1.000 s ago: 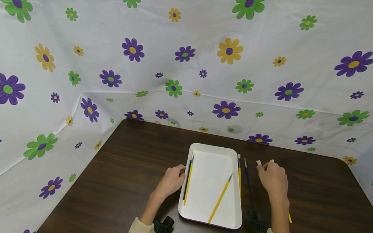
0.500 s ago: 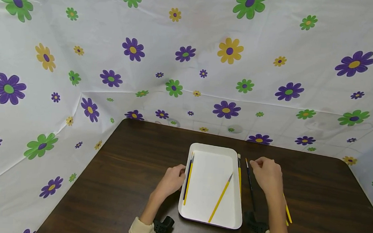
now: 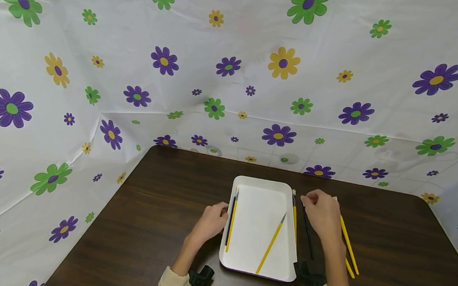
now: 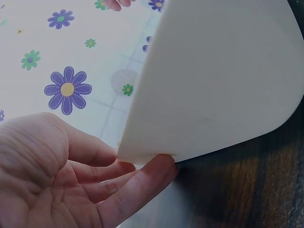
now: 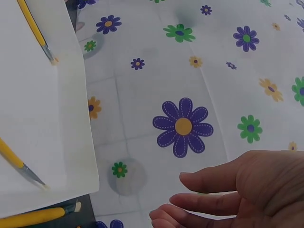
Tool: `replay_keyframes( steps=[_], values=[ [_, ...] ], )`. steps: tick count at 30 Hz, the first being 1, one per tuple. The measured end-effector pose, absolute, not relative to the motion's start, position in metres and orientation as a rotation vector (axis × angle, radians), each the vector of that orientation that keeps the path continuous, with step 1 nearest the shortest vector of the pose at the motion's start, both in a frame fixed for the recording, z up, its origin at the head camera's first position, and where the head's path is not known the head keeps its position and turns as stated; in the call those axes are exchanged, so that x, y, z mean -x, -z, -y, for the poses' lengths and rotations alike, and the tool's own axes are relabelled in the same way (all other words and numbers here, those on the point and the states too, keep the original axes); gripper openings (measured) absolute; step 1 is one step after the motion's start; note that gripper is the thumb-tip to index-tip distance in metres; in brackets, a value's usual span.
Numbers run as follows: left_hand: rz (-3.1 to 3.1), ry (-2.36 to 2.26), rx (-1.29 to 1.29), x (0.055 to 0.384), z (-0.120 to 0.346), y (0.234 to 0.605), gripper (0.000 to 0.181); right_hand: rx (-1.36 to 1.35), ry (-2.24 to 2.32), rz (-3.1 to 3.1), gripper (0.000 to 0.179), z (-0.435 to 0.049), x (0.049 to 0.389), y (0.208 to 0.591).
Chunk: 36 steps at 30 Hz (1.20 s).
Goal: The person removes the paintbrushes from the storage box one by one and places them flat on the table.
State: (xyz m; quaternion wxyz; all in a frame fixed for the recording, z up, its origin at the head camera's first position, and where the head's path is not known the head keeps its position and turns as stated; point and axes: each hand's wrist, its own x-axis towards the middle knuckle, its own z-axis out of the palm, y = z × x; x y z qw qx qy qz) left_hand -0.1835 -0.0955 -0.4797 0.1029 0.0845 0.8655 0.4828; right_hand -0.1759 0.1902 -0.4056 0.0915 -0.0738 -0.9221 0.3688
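My left hand (image 3: 212,217) pinches the left rim of a white rectangular tray (image 3: 251,237), as the left wrist view shows, with thumb and fingertips at the wall of the tray (image 4: 213,85). Inside the tray a yellow paintbrush (image 3: 272,243) lies aslant. Another yellow paintbrush (image 3: 231,225) and a dark paintbrush (image 3: 229,227) lie along the left wall. My right hand (image 3: 323,214) hovers at the tip of a dark-handled paintbrush (image 3: 308,235) right of the tray. In the right wrist view the right hand (image 5: 228,194) has relaxed fingers, with nothing seen between them.
A flat yellow paintbrush (image 3: 295,218) lies against the tray's right outer side. Two more yellow paintbrushes (image 3: 350,246) lie right of my right forearm, partly covered by it. Behind the dark wooden table (image 3: 397,243) hangs a white flowered cloth (image 3: 236,41).
My right hand has moved left from the two flat yellow paintbrushes to the tip of the dark one, uncovering more of the yellow handles. My left hand and the tray have stayed put.
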Motion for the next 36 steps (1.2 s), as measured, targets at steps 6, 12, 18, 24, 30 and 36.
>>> replay_keyframes(
  steps=[6,12,18,24,30,36],
  values=[
    [-2.551,-1.430,-0.256,0.183,0.096,0.480,0.033,0.218,-1.095,2.730,0.030,-0.182,0.173,0.402],
    [-2.546,-1.444,-0.269,0.182,0.096,0.480,0.034,0.163,-1.135,2.716,0.031,-0.173,0.172,0.400],
    [-2.553,-1.446,-0.274,0.182,0.096,0.480,0.033,0.135,-1.169,2.699,0.029,-0.165,0.170,0.398],
    [-2.557,-1.439,-0.269,0.183,0.096,0.481,0.033,0.118,-1.187,2.692,0.030,-0.160,0.170,0.397],
    [-2.543,-1.456,-0.277,0.183,0.095,0.479,0.033,0.105,-1.183,2.703,0.030,-0.155,0.170,0.397],
    [-2.538,-1.456,-0.269,0.182,0.096,0.479,0.033,0.096,-1.195,2.725,0.030,-0.148,0.170,0.398]
  ],
)
